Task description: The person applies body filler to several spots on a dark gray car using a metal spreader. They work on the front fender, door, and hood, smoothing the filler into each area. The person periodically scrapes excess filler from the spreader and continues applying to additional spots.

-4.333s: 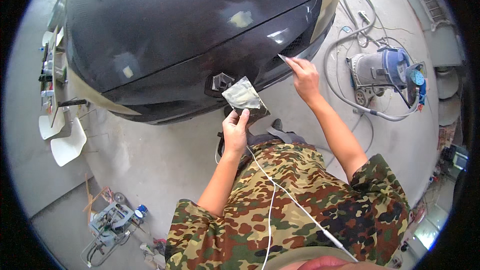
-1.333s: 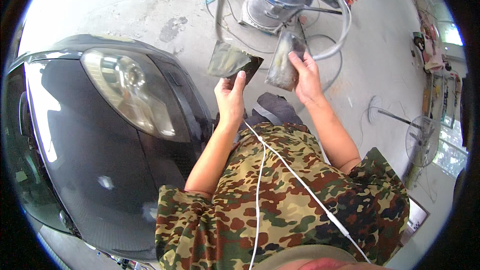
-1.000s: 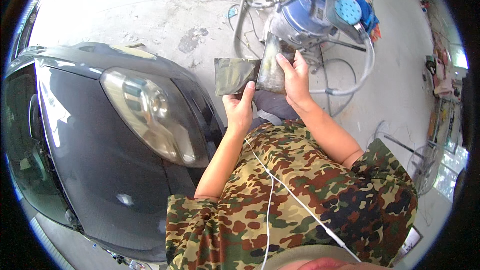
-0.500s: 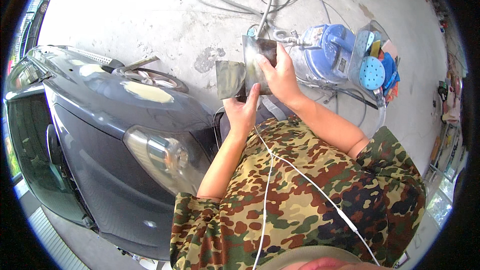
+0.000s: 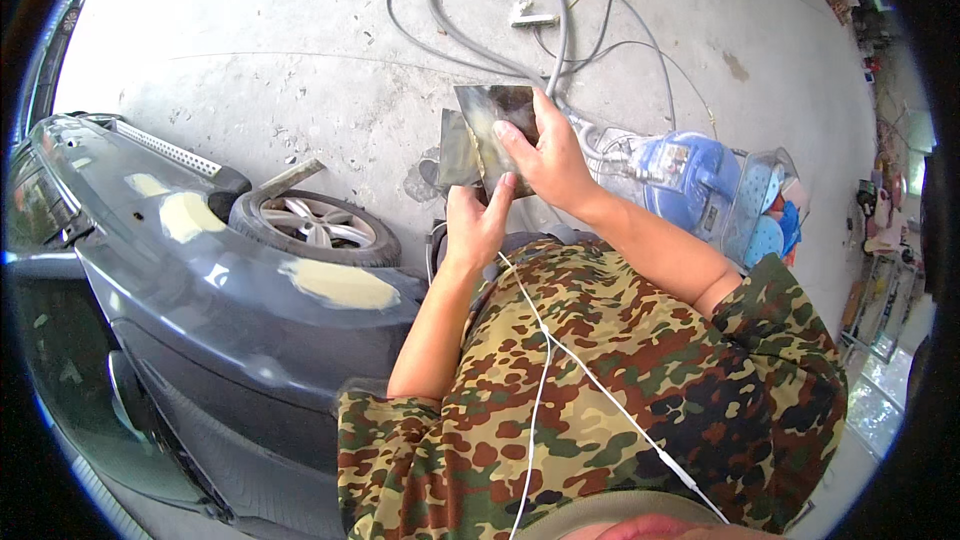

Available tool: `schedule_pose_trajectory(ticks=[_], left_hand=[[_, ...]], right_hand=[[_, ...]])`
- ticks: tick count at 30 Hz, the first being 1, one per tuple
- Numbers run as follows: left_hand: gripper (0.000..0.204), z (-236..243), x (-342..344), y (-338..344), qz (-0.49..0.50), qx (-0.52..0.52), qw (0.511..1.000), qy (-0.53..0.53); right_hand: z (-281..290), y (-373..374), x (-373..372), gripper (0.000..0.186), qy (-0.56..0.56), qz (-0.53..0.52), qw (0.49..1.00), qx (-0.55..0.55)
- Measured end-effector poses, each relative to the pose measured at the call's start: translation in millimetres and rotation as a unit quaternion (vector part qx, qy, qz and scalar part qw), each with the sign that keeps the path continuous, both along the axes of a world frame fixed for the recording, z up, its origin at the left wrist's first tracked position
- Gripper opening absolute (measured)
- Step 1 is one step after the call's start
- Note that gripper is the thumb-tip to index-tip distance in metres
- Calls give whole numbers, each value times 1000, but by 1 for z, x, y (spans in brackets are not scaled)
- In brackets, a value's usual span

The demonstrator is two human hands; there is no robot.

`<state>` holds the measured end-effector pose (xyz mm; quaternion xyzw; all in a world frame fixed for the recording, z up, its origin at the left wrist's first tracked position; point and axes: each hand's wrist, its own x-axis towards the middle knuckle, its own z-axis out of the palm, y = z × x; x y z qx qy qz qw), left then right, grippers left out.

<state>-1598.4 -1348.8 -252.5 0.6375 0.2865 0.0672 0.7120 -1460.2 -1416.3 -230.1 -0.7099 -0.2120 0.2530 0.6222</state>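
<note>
My right hand (image 5: 556, 165) grips a thin, dark metal putty spreader (image 5: 492, 112) smeared with pale residue, thumb pressed on its face. Pinched in my left hand (image 5: 476, 228) is a second putty spreader (image 5: 457, 152), greyish and streaked with putty. The two plates overlap, with the right-hand one in front, and a pale yellowish ridge runs along its left edge. Both are held up in front of my chest. On my left, the dark grey car fender (image 5: 250, 285) carries several cream filler patches (image 5: 345, 283), apart from my hands.
A wheel (image 5: 318, 230) lies beside the fender, near a perforated strip (image 5: 165, 148). At right stands a blue vacuum machine (image 5: 690, 175) with a clear bin (image 5: 748, 210) of blue perforated discs. A grey hose (image 5: 440, 0) and cables loop over the concrete floor. A white earphone cord (image 5: 600, 395) hangs down my front.
The right-hand spreader has moved left over the other one, so they overlap more. The view has shifted, showing more of the wheel and placing the vacuum machine lower.
</note>
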Motion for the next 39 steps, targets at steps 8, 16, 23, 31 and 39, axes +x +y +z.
schedule_pose_trajectory(ticks=[8, 16, 23, 31, 39], left_hand=[[36, 85, 18, 552, -16, -94, 995, -16], [34, 117, 198, 793, 46, -107, 993, 3], [47, -1, 522, 1123, 176, -202, 964, -3], [36, -5, 500, 1091, 315, -291, 898, -102], [27, 46, 505, 1099, 432, -236, 869, -57]], right_hand=[[74, 519, 22, 32, 27, 99, 995, -12], [92, 791, 218, 33, 21, 208, 977, 31], [-37, 1132, 554, 38, 118, 273, 953, 62], [-44, 1087, 581, 28, 229, 131, 956, 130], [-13, 1120, 587, 22, 397, 138, 896, 141]])
